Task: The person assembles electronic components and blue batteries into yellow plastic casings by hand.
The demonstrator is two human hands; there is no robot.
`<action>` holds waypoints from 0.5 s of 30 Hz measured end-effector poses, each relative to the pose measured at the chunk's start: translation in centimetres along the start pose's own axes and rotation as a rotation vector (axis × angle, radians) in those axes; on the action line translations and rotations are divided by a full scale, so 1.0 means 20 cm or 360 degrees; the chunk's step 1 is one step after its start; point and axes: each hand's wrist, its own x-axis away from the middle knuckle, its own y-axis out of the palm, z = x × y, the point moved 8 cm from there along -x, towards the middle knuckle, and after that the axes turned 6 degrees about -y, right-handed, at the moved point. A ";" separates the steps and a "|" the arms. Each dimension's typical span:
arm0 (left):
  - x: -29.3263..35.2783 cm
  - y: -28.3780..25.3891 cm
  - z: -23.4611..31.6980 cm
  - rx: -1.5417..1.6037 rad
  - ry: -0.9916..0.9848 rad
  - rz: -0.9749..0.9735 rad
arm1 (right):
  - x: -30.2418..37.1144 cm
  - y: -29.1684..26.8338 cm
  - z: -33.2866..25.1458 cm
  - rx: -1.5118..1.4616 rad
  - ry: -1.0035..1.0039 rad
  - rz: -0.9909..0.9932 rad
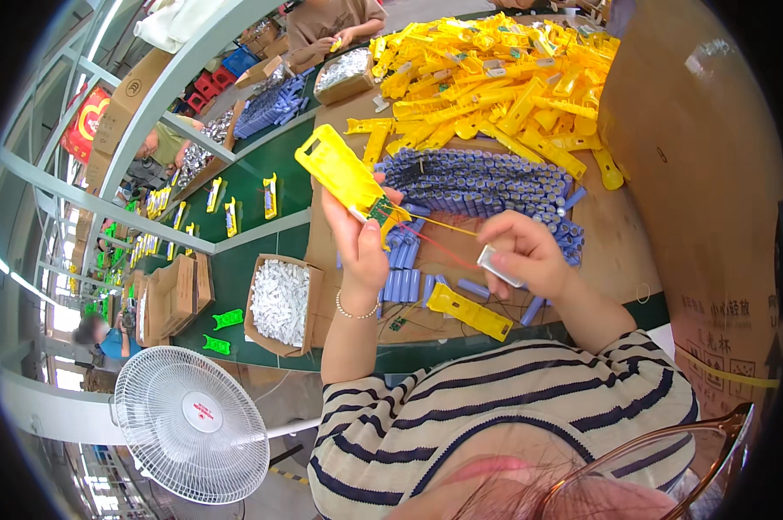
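My left hand is closed round a yellow plastic casing with a slotted upper end, held tilted above the table. A small green circuit board sits at the casing's lower part, near my thumb. From there a yellow wire and a red wire stretch across to my right hand. Its fingers pinch a small silvery-white flat block; what the block is I cannot tell. Below it on the cardboard lies another yellow casing, beside several loose blue cylindrical cells.
Blue cells with black wires are stacked beyond my hands, before a large heap of yellow casings. A box of small white parts stands at left, near green casings and a fan. Cardboard rises at right. Co-workers sit farther off.
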 end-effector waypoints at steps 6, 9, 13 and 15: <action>0.12 0.09 -0.15 0.0281 -0.0399 0.0089 | 0.02 -0.01 -0.11 -0.0192 -0.0121 0.0010; 0.20 0.12 -0.24 0.0146 -0.0450 -0.0008 | 0.01 -0.08 -0.01 0.0049 0.0164 -0.0098; 0.30 0.25 -0.25 -0.0257 -0.0386 -0.0301 | -0.01 -0.04 0.04 0.0079 0.0315 -0.0067; 0.34 0.28 -0.26 -0.0306 -0.0416 -0.0351 | -0.03 -0.05 0.05 0.0024 0.0332 0.0000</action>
